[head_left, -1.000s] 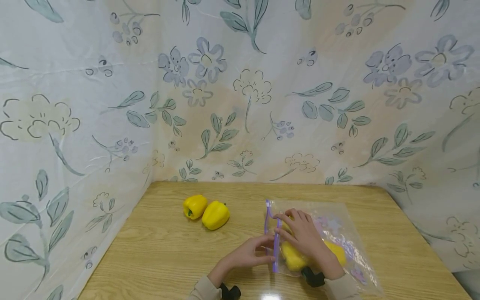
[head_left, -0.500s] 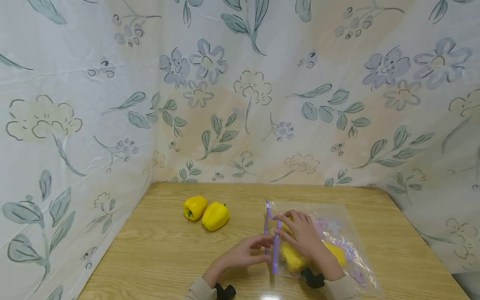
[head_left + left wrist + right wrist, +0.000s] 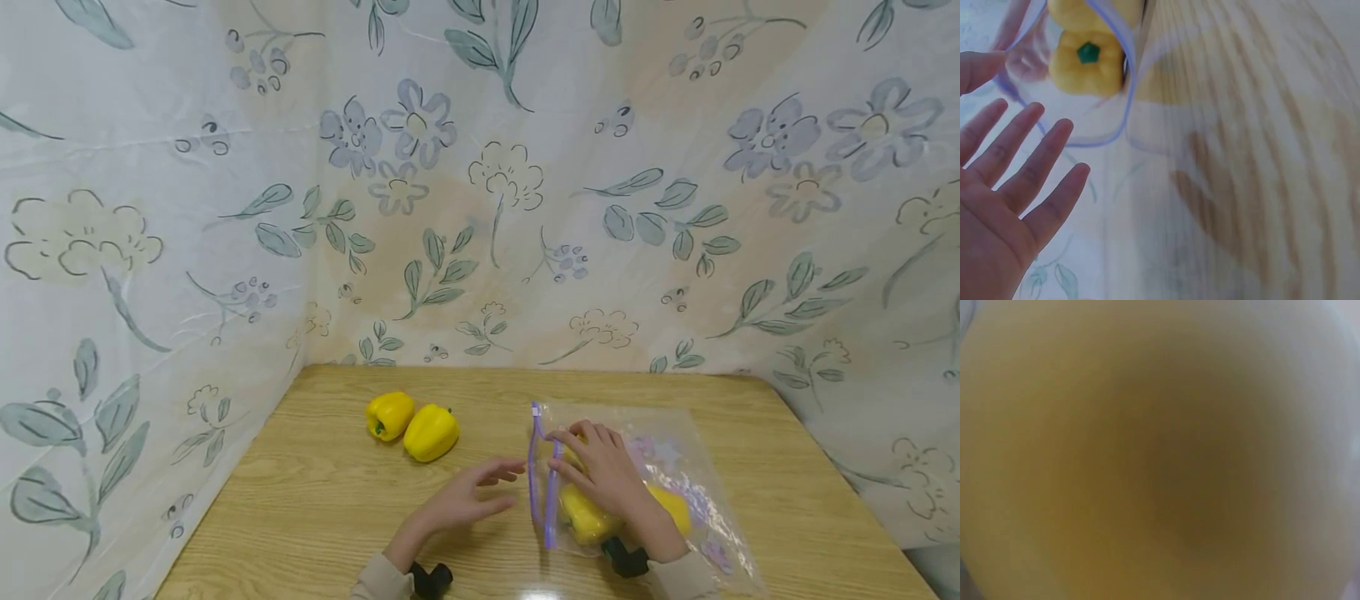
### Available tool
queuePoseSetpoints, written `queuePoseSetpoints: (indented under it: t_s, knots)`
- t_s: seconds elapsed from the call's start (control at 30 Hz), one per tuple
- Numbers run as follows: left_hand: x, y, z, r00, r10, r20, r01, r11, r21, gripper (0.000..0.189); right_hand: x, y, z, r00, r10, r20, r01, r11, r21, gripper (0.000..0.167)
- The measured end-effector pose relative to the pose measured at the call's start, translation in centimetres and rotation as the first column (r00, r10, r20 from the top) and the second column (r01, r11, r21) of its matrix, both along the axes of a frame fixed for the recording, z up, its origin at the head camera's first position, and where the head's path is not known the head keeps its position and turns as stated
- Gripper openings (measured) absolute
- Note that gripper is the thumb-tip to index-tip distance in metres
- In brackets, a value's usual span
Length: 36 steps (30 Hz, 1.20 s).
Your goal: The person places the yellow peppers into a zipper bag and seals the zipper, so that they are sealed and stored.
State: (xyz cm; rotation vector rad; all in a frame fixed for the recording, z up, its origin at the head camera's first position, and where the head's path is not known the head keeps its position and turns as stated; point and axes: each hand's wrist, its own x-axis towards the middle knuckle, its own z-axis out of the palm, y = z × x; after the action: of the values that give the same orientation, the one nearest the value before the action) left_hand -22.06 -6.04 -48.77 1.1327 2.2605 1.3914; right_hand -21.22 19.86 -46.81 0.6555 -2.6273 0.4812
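A clear zip bag (image 3: 693,467) with purple closure strips lies on the right side of the table, mouth facing left and gaping. Yellow bell peppers (image 3: 588,515) are inside; in the left wrist view one pepper (image 3: 1088,72) shows its green stem end through the opening. My right hand (image 3: 603,471) lies over the bag and holds the upper rim of its mouth between thumb and fingers. Just left of the mouth, my left hand (image 3: 468,496) hovers apart from the bag with spread fingers, holding nothing. Blurred yellow fills the right wrist view.
Two more yellow bell peppers, one at the left (image 3: 390,416) and one at the right (image 3: 432,433), sit side by side on the wooden table (image 3: 322,500), left of the bag. A flower-patterned cloth (image 3: 487,208) encloses the table's back and sides.
My left hand has let go of the bag's mouth and drawn back to the left. My right hand, the bag and the loose peppers have stayed in place.
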Motion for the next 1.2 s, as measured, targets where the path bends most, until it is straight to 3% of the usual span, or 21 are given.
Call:
queuePoseSetpoints:
  t_s: [0.3, 0.43, 0.57, 0.7, 0.83, 1.2]
  knots:
    - [-0.5, -1.5, 0.2, 0.994, 0.111, -0.005, -0.111, 0.994, 0.017, 0.046, 0.0, -0.1, 0.2, 1.0, -0.008, 0.011, 0.008, 1.0, -0.006, 0.036]
    - [0.0, -2.3, 1.8, 0.987, 0.161, 0.006, -0.161, 0.987, 0.025, 0.044, 0.0, -0.1, 0.2, 1.0, 0.003, 0.012, -0.003, 1.0, -0.014, 0.036]
    - [-0.3, -3.1, 1.8, 0.978, 0.208, -0.03, -0.207, 0.977, 0.043, 0.043, 0.0, -0.1, 0.1, 1.0, 0.009, 0.01, -0.009, 1.0, -0.015, 0.036]
    - [-1.2, -3.9, 0.4, 0.956, 0.277, -0.098, -0.272, 0.96, 0.061, 0.043, -0.1, -0.1, 0.1, 1.0, 0.009, 0.011, -0.009, 1.0, -0.02, 0.036]
    - [-1.4, -4.5, 0.4, 0.931, 0.337, -0.14, -0.329, 0.941, 0.078, 0.042, -0.1, 0.0, 0.1, 1.0, 0.007, 0.012, -0.006, 1.0, -0.019, 0.035]
    - [-2.0, -6.5, 1.1, 0.872, 0.466, -0.15, -0.456, 0.885, 0.098, 0.04, -0.1, 0.1, -0.1, 1.0, 0.002, 0.012, -0.002, 1.0, -0.007, 0.036]
